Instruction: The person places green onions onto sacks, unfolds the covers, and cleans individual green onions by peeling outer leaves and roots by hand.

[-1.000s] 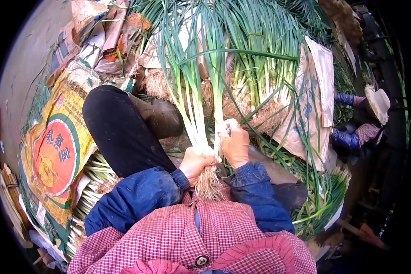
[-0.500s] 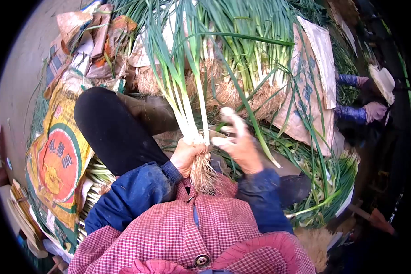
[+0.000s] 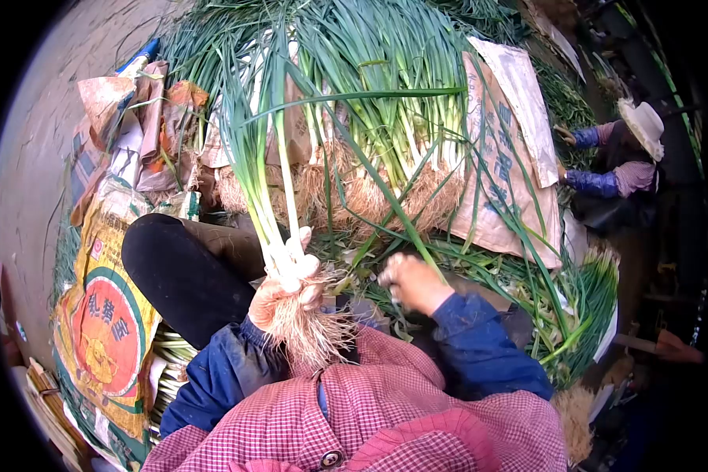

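Observation:
My left hand [image 3: 269,303] is closed around the lower ends of a few green onions [image 3: 258,197]. Their white stems rise from the grip, green leaves pointing away from me. Pale stringy roots [image 3: 311,334] hang below the fingers toward my checked garment. To the right, apart from the bunch, is my right hand [image 3: 418,283], slightly blurred, with its fingers curled in; whether anything is inside them is hidden. A single long onion stalk [image 3: 397,211] slants down to just beside that hand. Loose leaves and trimmings [image 3: 362,263] lie beyond and between both hands.
A big pile of green onions [image 3: 401,118] lies ahead, roots toward me. Printed sacking [image 3: 507,149] stands right of it, with more onions [image 3: 594,295] nearer. A yellow sack [image 3: 106,322] covers stems at left. A co-worker in a pale hat [image 3: 642,127] is at far right.
My left hand has moved left with the green onions and turned, so its fingers show more. My right hand has gone from spread fingers near the bunch to curled fingers, farther from it.

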Tool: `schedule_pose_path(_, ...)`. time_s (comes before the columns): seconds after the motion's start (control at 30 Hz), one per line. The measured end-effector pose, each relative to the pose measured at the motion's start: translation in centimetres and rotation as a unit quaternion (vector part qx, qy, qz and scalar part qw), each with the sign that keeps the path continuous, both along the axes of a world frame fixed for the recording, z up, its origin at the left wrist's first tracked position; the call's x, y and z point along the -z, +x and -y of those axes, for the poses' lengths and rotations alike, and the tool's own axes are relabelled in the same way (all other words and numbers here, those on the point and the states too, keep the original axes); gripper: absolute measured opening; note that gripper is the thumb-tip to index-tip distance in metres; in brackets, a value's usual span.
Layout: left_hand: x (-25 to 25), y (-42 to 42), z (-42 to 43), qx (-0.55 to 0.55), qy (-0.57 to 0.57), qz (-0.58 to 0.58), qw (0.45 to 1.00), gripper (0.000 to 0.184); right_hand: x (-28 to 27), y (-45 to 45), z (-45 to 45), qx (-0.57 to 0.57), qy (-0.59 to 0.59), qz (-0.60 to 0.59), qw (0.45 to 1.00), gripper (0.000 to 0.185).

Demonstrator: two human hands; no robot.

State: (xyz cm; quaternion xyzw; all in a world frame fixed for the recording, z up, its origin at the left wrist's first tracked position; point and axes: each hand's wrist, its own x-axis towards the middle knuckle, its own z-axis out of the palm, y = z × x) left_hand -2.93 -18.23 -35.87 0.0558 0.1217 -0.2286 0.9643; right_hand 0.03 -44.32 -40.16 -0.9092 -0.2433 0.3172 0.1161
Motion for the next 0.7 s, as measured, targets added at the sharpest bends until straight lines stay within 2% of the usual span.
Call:
schedule_pose_path(0.03, -0.7, 0.2, 0.3, 0.002, 0.012, -0.024, 1.0, 0.066, -2.7, 3.5, -2.2, 0.004, 0.016, 0.108, 0.994, 0.027)
schedule_pose_path(0.07, 0.1, 0.1, 0.8, 0.025, 0.035, -0.024, 0.999, 0.059, -0.5, 5.9, -2.5, 0.109, 0.071, 0.23, 0.964, 0.038)
schedule_pose_path(0.1, 1.2, 0.0, 1.2, 0.049, 0.059, -0.023, 0.997, 0.051, 1.3, 7.4, -2.7, 0.153, 0.034, 0.207, 0.966, 0.041)
schedule_pose_path(0.13, 1.6, 0.1, 1.3, 0.088, 0.028, 0.006, 0.996, 0.033, 1.5, 8.9, -3.5, 0.195, -0.005, 0.183, 0.964, 0.045)
schedule_pose_path(0.17, 3.1, -0.1, 1.5, 0.078, -0.064, 0.054, 0.993, 0.023, 1.5, 8.1, -4.2, 0.194, -0.191, 0.103, 0.957, 0.045)
schedule_pose_path(0.23, 0.9, -0.2, 1.5, 0.018, -0.035, 0.011, 0.999, 0.018, 3.6, 2.7, -3.2, 0.111, -0.147, -0.002, 0.983, 0.041)
schedule_pose_path(0.27, 1.8, -0.3, 1.3, 0.01, -0.054, -0.018, 0.998, 0.017, 3.2, 2.4, -2.8, 0.108, -0.154, -0.003, 0.982, 0.041)
schedule_pose_path(0.33, 2.8, 0.3, 1.4, 0.032, -0.033, -0.045, 0.998, 0.015, 1.2, 1.8, -3.3, 0.005, -0.078, -0.199, 0.977, 0.032)
schedule_pose_path(0.37, 4.0, 0.3, 1.2, 0.066, -0.013, -0.048, 0.997, 0.015, 0.1, 3.2, -3.6, 0.112, -0.053, -0.073, 0.99, 0.027)
schedule_pose_path(0.4, 4.3, 0.2, 1.6, 0.067, -0.013, -0.043, 0.997, 0.014, -0.6, 4.9, -3.8, 0.227, 0.008, 0.096, 0.969, 0.029)
schedule_pose_path(0.43, 4.0, 0.2, 1.5, 0.093, 0.024, -0.058, 0.994, 0.011, -0.5, 7.4, -3.9, 0.284, -0.058, 0.181, 0.94, 0.029)
schedule_pose_path(0.47, 3.5, 0.3, 1.5, 0.11, 0.031, -0.05, 0.992, 0.01, 1.9, 10.4, -2.9, 0.259, -0.114, 0.199, 0.938, 0.028)
schedule_pose_path(0.5, 3.1, 0.4, 1.6, 0.126, 0.037, -0.04, 0.991, 0.01, 2.8, 11.5, -2.8, 0.241, -0.066, 0.236, 0.939, 0.023)
schedule_pose_path(0.53, 4.0, 0.1, 1.9, 0.1, 0.103, -0.049, 0.988, 0.015, 2.2, 11.7, -3.8, 0.289, -0.039, 0.144, 0.946, 0.021)
schedule_pose_path(0.57, 4.9, -0.5, 2.5, 0.019, 0.096, -0.039, 0.994, 0.018, 1.6, 11.9, -5.0, 0.326, -0.012, 0.051, 0.944, 0.019)
schedule_pose_path(0.6, 4.9, 0.0, 2.6, 0.025, 0.144, -0.073, 0.986, 0.022, -0.5, 10.7, -6.5, 0.274, 0.018, 0.04, 0.961, 0.018)
schedule_pose_path(0.63, 4.4, -0.4, 2.8, 0.034, 0.189, -0.121, 0.974, 0.026, -0.4, 9.6, -7.1, 0.236, 0.089, -0.004, 0.968, 0.021)
schedule_pose_path(0.7, 3.9, -0.1, 2.9, 0.079, 0.227, -0.138, 0.961, 0.035, -1.1, 7.6, -8.7, 0.259, 0.121, 0.097, 0.953, 0.027)
